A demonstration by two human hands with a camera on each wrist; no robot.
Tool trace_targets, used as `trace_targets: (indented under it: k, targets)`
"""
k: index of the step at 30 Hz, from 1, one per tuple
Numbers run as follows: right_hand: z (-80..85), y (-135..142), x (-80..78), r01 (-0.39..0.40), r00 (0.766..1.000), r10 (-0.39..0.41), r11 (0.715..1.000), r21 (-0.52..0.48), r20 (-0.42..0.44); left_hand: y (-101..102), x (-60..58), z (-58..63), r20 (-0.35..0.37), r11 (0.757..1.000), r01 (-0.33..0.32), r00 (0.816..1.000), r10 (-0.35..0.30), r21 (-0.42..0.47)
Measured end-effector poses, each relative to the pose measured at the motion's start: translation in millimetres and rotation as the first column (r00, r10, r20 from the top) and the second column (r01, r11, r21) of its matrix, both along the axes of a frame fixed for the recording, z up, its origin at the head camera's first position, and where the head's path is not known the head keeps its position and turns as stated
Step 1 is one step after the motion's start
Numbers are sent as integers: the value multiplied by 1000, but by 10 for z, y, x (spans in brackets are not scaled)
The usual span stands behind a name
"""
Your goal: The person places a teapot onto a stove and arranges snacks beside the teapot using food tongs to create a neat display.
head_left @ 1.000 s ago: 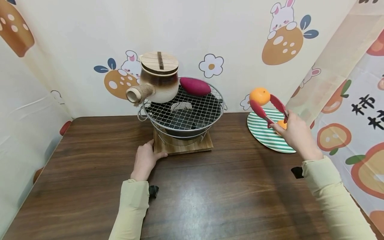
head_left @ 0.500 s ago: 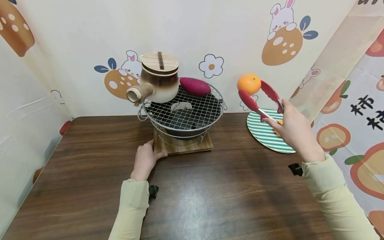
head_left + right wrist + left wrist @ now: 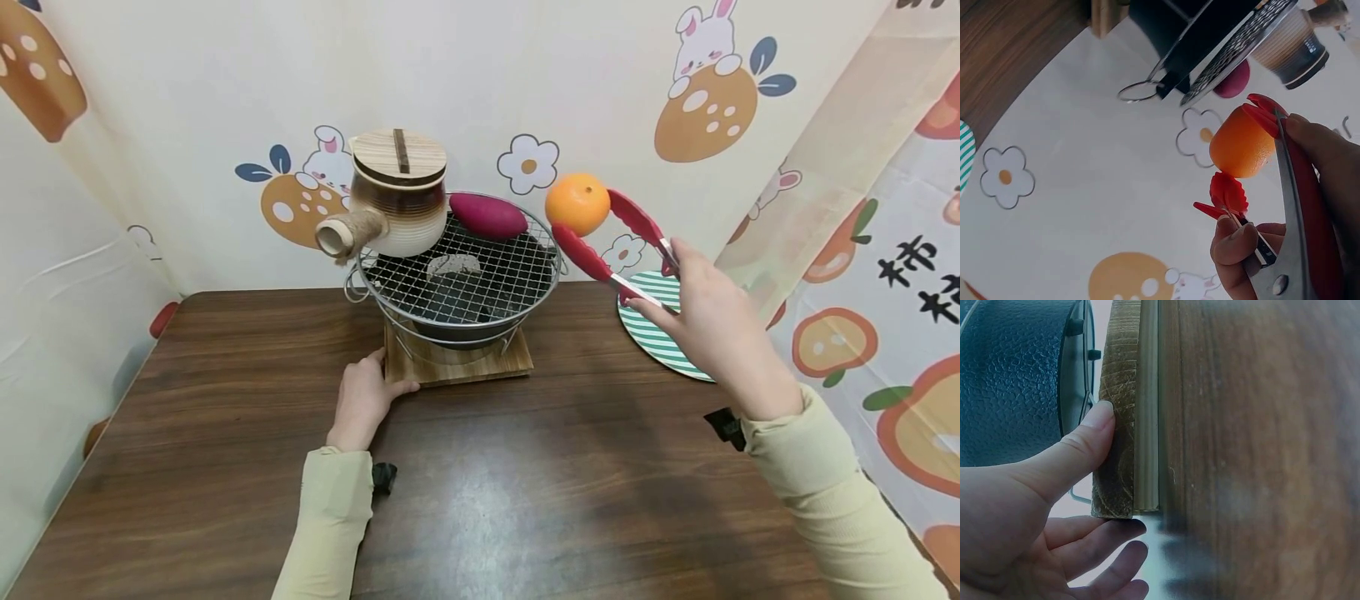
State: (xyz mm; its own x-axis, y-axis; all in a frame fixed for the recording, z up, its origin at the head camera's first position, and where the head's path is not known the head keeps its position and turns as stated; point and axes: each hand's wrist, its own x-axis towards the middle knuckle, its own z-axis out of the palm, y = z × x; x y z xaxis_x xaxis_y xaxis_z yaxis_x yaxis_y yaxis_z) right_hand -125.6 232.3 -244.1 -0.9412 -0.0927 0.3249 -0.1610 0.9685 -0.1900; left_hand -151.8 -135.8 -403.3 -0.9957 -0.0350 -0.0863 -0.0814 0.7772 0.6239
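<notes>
In the head view, my right hand (image 3: 723, 333) grips red-tipped tongs (image 3: 637, 287). An orange (image 3: 577, 205) is clamped between the tips, held in the air just right of the round grill (image 3: 457, 312). The right wrist view shows the same orange (image 3: 1242, 142) between the red tips. My left hand (image 3: 363, 400) holds the near left corner of the wooden board (image 3: 472, 371) under the grill; its thumb lies along the front edge (image 3: 1116, 456) and the fingers are at the side. On the grill's wire mesh lie a purple sweet potato (image 3: 489, 217) and a lidded teapot (image 3: 401, 208).
A green-and-white striped round mat (image 3: 652, 329) lies on the right of the brown table (image 3: 480, 483), partly behind my right hand. The teapot's rope-wrapped handle (image 3: 352, 233) sticks out past the grill's left rim. A printed curtain (image 3: 480, 83) hangs close behind.
My right hand has carried the orange in the tongs leftward and slightly up, from above the striped mat towards the grill. My left hand has stayed at the board's corner.
</notes>
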Motion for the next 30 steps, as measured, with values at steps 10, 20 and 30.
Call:
trace_targets:
  k: [10, 20, 30]
  targets:
    - [-28, -248, 36, -90, 995, 92, 995, 38, -43, -2, 5, 5, 4, 1000, -3, 1000, 2, 5]
    - [-10, -460, 30, -187, 981, 190, 980, 73, -31, -6, 0, 2, 4, 1000, 0, 1000, 0, 3]
    - [-61, -608, 12, -235, 972, 236, 968, 83, 1, -5, 5, 6, 1, 1000, -2, 1000, 2, 15]
